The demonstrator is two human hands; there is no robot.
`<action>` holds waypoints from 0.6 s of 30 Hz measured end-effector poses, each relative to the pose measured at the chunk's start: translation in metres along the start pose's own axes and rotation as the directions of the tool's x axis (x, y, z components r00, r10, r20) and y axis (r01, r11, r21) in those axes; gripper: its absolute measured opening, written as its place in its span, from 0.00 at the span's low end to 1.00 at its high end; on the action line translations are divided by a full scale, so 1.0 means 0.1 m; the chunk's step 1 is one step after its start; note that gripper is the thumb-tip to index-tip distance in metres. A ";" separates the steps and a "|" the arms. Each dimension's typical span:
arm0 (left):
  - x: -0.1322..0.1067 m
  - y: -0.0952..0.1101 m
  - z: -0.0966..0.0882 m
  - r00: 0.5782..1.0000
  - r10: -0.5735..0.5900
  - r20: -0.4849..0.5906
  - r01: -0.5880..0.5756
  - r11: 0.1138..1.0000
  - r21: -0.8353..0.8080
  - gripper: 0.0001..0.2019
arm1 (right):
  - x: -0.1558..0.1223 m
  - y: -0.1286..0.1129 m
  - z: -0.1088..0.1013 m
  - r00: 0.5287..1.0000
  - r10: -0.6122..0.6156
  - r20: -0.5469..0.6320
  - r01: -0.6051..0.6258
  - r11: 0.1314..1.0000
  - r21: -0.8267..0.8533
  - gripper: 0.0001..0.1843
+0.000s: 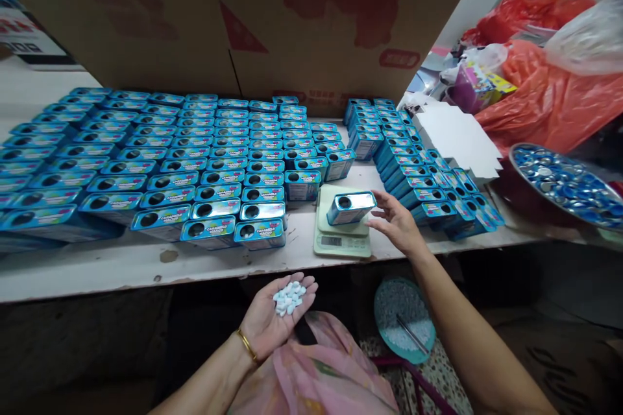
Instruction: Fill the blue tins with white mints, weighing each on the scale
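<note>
My left hand (275, 318) is palm up below the table edge and cups a small heap of white and pale blue candies (289, 298). My right hand (396, 220) reaches to a blue tin (349, 206) with a round hole in its top, which rests on a small pale green scale (341, 224). The fingertips touch the tin's right end, with the fingers slightly apart. A gold bracelet (247, 345) circles my left wrist.
Several rows of the same blue tins (165, 162) cover the white table (121, 266), with more (413, 162) to the right. A large cardboard sheet (253, 13) stands behind. A metal tray of blue caps (567, 181) sits at right. A teal bowl of candies (403, 318) lies below.
</note>
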State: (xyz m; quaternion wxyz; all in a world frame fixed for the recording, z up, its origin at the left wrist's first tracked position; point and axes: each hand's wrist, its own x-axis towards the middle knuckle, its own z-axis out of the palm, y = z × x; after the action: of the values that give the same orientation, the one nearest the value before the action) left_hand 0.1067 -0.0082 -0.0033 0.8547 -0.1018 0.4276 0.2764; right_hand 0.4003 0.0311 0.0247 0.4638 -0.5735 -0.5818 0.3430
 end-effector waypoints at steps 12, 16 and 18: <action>0.00 0.04 0.04 0.996 0.038 0.084 -0.036 0.999 -0.019 0.11 | 0.11 -0.02 0.20 0.996 -0.075 0.049 0.075 0.997 0.002 0.24; 0.07 0.07 0.29 0.984 0.059 0.166 -0.053 0.998 -0.041 0.11 | 0.01 -0.30 0.26 0.959 -0.268 0.088 0.281 0.891 -0.357 0.20; 0.16 0.08 0.47 0.970 0.095 0.225 -0.079 0.994 -0.081 0.11 | -0.06 -0.52 0.31 0.903 -0.383 0.196 0.425 0.723 -0.545 0.21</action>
State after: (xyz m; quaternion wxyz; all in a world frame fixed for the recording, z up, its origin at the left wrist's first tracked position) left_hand 0.1417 0.0243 0.0138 0.8810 -0.0810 0.3202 0.3387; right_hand 0.3530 0.0234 0.0621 0.3113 -0.5332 -0.7842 0.0613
